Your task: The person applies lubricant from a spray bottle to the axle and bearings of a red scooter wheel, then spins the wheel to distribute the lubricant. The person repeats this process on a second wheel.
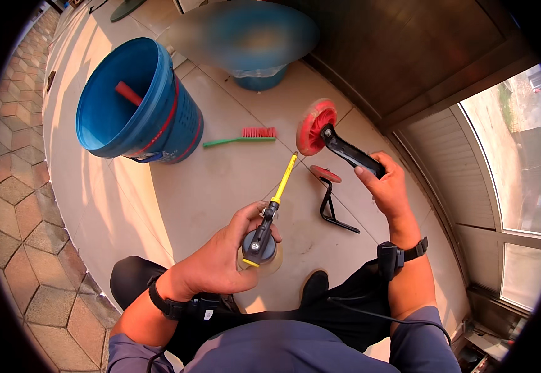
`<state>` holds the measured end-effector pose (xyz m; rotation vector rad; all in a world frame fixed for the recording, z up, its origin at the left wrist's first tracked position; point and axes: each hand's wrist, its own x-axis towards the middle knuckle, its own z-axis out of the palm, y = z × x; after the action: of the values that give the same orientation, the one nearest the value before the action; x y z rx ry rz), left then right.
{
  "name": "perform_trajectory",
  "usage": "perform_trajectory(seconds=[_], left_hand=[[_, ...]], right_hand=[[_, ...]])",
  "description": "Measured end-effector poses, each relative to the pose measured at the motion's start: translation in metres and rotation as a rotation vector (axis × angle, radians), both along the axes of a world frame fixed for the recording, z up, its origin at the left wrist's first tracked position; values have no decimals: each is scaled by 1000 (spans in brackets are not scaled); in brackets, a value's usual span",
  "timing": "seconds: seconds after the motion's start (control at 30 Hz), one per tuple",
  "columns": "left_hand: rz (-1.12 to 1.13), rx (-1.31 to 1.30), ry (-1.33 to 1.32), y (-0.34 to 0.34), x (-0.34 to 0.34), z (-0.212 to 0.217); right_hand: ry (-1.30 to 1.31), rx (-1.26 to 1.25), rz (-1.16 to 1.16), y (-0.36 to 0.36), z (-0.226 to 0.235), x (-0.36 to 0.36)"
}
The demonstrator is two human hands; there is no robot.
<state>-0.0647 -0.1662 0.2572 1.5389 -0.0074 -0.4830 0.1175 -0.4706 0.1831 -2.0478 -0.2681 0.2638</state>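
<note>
My left hand [221,255] is wrapped round a spray bottle [259,241] with a black-and-grey head and a long yellow nozzle; its pale body shows below the head. The nozzle tip points away from me, toward the wheel but apart from it. In my right hand [387,185] is the black arm of a caster wheel [318,127], whose red wheel hangs above the floor at the far end. Below it on the floor lies a smaller-looking red disc on a bent black bracket [327,208]. A green scrubbing brush [245,139] with red bristles lies farther left.
A large blue bucket [190,127] stands at the far left with a red handle-like piece inside. Behind the brush is a wide blue basin [186,37], partly blurred, on a blue base. A brown panelled wall [407,68] runs along the right. Brick paving [31,261] borders the tiles at left.
</note>
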Motion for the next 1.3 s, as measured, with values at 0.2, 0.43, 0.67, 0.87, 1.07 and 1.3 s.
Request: perform_trajectory(seconds=[0.2, 0.43, 0.67, 0.87, 1.07, 1.3], left_hand=[[5, -211, 64, -8, 1, 6], [145, -111, -13, -6, -2, -1], [265, -142, 8, -7, -3, -4], [282, -134, 25, -7, -1, -6], [280, -136, 28, -7, 0, -8], [273, -124, 33, -6, 1, -4]], right_hand=[[-66, 31, 117, 3, 2, -3], [-135, -14, 220, 15, 11, -9], [-104, -33, 219, 19, 15, -15], [-138, -56, 243, 22, 19, -16], [-211, -42, 250, 26, 20, -15], [-208, -32, 250, 27, 20, -15]])
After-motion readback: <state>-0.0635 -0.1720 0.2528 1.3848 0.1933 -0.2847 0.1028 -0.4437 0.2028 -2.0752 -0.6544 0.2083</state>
